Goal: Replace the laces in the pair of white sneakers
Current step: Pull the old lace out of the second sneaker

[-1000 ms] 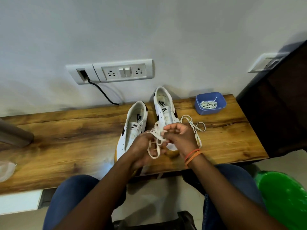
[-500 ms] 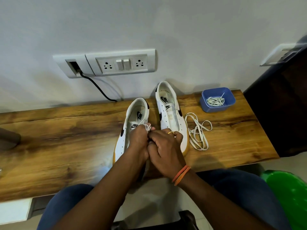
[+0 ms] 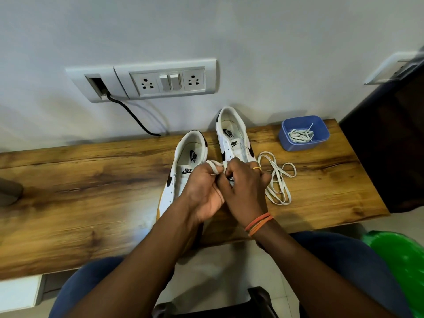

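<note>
Two white sneakers stand side by side on the wooden shelf point(image 3: 91, 191), toes towards me. The left sneaker point(image 3: 188, 161) and the right sneaker point(image 3: 231, 136) both show bare eyelets. My left hand point(image 3: 204, 191) and my right hand point(image 3: 245, 189) meet in front of them, fingers curled round a bunched white lace point(image 3: 214, 167); a loop of it sticks out above my left fingers. Most of that lace is hidden inside my hands. Another white lace point(image 3: 278, 177) lies loose on the shelf right of the sneakers.
A blue tub point(image 3: 304, 133) with more white laces sits at the back right of the shelf. A socket panel point(image 3: 165, 81) with a black cable point(image 3: 133, 115) is on the wall behind. A dark cabinet point(image 3: 390, 145) stands right, a green bin point(image 3: 401, 265) below it.
The lace that hung in open loops between my hands a second ago is now gathered into a tight bunch. Both hands have closed together over it.
</note>
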`<state>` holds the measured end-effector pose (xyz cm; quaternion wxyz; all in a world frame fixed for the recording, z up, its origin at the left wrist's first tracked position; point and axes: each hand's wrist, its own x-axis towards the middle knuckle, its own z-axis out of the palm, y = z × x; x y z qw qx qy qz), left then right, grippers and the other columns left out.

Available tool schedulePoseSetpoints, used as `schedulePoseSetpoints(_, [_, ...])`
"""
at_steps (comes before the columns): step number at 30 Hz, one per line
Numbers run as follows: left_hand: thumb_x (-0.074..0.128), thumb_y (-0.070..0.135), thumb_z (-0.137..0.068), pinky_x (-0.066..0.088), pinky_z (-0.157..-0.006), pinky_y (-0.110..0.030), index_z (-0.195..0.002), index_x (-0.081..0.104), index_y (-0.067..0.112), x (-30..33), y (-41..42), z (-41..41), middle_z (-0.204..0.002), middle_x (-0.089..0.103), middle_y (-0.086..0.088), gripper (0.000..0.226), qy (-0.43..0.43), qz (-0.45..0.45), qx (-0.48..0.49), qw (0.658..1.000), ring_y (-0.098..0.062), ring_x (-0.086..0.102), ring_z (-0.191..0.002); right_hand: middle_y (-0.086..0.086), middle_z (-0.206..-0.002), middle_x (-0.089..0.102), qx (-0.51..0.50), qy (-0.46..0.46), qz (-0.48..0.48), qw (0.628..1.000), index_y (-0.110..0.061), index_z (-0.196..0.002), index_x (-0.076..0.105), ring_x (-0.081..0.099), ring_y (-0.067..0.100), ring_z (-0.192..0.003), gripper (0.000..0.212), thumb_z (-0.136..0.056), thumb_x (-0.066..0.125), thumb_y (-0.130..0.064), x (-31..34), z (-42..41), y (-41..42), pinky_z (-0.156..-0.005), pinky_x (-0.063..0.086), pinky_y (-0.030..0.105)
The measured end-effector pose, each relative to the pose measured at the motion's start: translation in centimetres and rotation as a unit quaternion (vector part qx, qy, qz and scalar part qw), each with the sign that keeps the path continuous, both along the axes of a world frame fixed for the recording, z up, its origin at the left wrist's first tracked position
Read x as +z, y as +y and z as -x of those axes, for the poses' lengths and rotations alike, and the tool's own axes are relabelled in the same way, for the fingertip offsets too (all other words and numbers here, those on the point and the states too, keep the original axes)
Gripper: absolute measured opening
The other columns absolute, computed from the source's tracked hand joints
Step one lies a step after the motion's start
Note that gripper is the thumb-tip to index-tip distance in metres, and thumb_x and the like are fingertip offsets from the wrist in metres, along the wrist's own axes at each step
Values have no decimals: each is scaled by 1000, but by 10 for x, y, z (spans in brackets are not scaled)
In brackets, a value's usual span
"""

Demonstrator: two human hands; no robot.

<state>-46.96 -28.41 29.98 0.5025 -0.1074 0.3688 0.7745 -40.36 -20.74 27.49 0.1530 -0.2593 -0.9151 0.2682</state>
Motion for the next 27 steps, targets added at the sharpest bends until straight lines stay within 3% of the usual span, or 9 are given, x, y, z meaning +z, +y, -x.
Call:
schedulePoseSetpoints(3, [33, -1, -89, 60, -74, -32, -98, 61, -6, 1, 2, -1, -94, 65, -22, 30, -17, -24, 14, 999, -25, 69, -82, -5, -66, 50, -27, 22, 95, 995, -23, -72, 43, 49, 20, -75, 21, -89, 55, -29, -2, 2, 2, -72, 22, 35])
schedulePoseSetpoints(7, [28, -7, -80, 60, -70, -35, -114, 54, -6, -1, 2, -1, -109, 62, -24, 43, -31, -37, -3, 999, -27, 69, -88, -8, -57, 45, -98, 61, 219, 969, -23, -64, 40, 45, 12, -59, 34, -89, 62, -24, -2, 5, 11, -77, 41, 47])
schedulePoseSetpoints(11, [44, 12, -80, 53, -91, -38, -108, 57, -1, 4, 0, 2, -102, 62, -23, 33, -32, -67, -26, 997, -29, 66, -91, -8, -80, 62, 4, 16, 65, 998, -25, -89, 59, 56, 18, -85, 8, -88, 53, -30, -1, -1, 3, -79, 32, 39])
schedulePoseSetpoints(14, [54, 39, -96, 53, -94, -42, -101, 64, 4, -10, 5, 1, -105, 70, -23, 36, 47, 104, 6, 993, -32, 70, -96, -9, -98, 65, 79, -4, -56, 995, -29, -93, 63, 51, 19, -98, 14, -85, 55, -20, 5, -7, -5, -74, 16, 32])
schedulePoseSetpoints(16, [55, 39, -99, 57, -86, -41, -100, 63, 5, -19, 7, 0, -100, 72, -21, 35, 100, 178, 46, 978, -32, 71, -93, -7, -98, 64, 140, -35, -73, 987, -26, -83, 66, 51, 22, -103, 16, -81, 50, -23, 10, -9, -3, -75, 14, 31])
schedulePoseSetpoints(19, [53, 35, -100, 50, -54, -25, -90, 59, 7, -24, 8, -2, -77, 65, -12, 30, 190, 225, 69, 953, -17, 62, -58, -11, -78, 65, 200, -54, 18, 978, -23, -69, 66, 59, 18, -91, 19, -76, 54, -36, 18, -9, 20, -81, 35, 39])
schedulePoseSetpoints(23, [53, 34, -101, 32, -43, -20, -81, 54, 15, -24, 8, -2, -68, 58, 4, 27, 256, 266, 61, 927, -7, 39, -42, -6, -77, 74, 101, 10, 192, 976, -16, -73, 75, 68, 10, -76, 4, -77, 76, -17, 27, -13, 71, -74, 54, 30])
schedulePoseSetpoints(25, [56, 31, -100, 27, -45, -20, -81, 51, 16, -24, 7, -1, -73, 57, 5, 24, 202, 258, 66, 942, -8, 31, -44, 1, -89, 73, 16, -19, 103, 994, -10, -84, 74, 67, 17, -83, 5, -80, 72, -12, 9, -13, 103, -74, 51, 29])
schedulePoseSetpoints(27, [57, 30, -99, 26, -47, -21, -81, 50, 16, -26, 7, -2, -78, 56, 0, 24, 175, 262, 52, 948, -9, 31, -45, 11, -121, 62, -24, -149, 42, 988, -13, -116, 64, 59, 27, -109, 34, -85, 67, -24, -20, -12, 127, -88, 46, 31])
